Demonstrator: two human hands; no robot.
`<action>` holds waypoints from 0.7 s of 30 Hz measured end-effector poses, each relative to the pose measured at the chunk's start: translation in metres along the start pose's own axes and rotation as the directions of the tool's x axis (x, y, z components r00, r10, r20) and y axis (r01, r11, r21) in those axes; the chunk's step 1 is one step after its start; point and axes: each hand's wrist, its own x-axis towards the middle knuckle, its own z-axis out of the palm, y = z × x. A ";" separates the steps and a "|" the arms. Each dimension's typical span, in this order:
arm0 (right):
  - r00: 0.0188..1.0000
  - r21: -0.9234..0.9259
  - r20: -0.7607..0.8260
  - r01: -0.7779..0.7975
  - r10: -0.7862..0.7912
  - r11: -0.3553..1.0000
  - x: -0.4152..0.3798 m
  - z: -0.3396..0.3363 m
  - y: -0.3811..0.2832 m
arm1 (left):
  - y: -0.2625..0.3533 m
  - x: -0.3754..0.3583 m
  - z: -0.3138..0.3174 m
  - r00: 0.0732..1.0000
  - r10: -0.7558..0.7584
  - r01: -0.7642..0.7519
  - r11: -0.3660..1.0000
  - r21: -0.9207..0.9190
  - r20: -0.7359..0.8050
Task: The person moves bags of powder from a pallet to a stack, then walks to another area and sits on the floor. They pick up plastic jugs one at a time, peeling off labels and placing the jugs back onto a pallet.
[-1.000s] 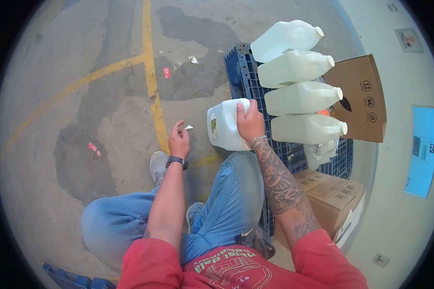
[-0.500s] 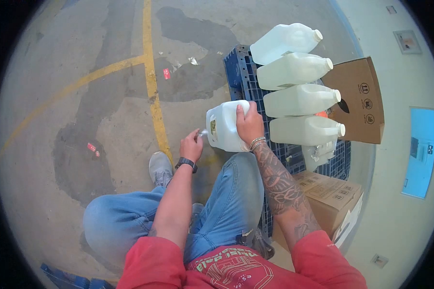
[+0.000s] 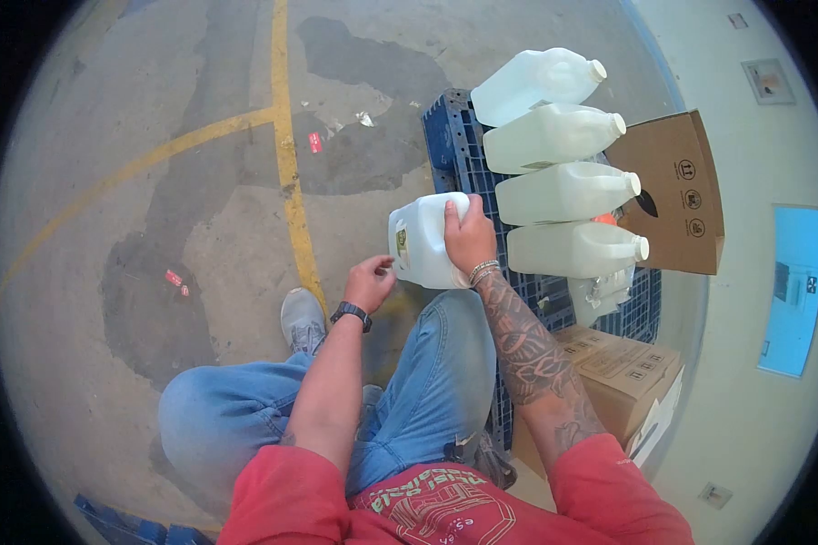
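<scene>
Stained concrete floor (image 3: 200, 227) is lying under a crouching person whose right hand (image 3: 470, 238) is closing its grip on a white jug (image 3: 420, 241), left hand (image 3: 370, 282) pinching loosely at its label corner, which may tear, while four seemingly empty jugs (image 3: 563, 193) are lying beyond on the blue pallet (image 3: 450, 136).

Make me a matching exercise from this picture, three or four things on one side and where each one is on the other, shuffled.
Things:
1. jug
2. cardboard box
3. watch
4. pallet

Places:
A. on the left wrist
B. under the row of four jugs
C. gripped by the right hand
D. beside the row of jugs, by their caps

Pairs: 1-C, 2-D, 3-A, 4-B
</scene>
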 end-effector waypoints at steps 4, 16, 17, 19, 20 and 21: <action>1.000 0.003 -0.005 0.004 -0.004 1.000 -0.001 -0.002 -0.001 | 0.020 -0.002 -0.001 0.998 0.002 -0.001 1.000 -0.016 0.063; 1.000 0.027 -0.016 0.026 -0.025 0.999 0.001 -0.002 0.001 | 0.031 0.000 -0.002 0.993 0.079 -0.088 0.990 0.108 0.091; 0.999 0.028 -0.018 0.027 -0.026 0.999 0.001 -0.002 0.001 | 0.028 0.002 -0.001 0.990 0.102 -0.113 0.985 0.129 0.094; 0.999 0.033 -0.019 0.026 -0.026 0.999 0.000 -0.001 0.003 | 0.028 0.002 0.000 0.985 0.146 -0.160 0.971 0.176 0.087; 0.999 0.035 -0.019 0.027 -0.026 0.999 0.000 -0.001 0.003 | 0.028 0.001 0.001 0.983 0.169 -0.181 0.963 0.201 0.078; 0.999 0.038 -0.018 0.028 -0.027 0.999 0.000 -0.001 0.003 | 0.029 0.000 0.002 0.979 0.192 -0.202 0.953 0.227 0.068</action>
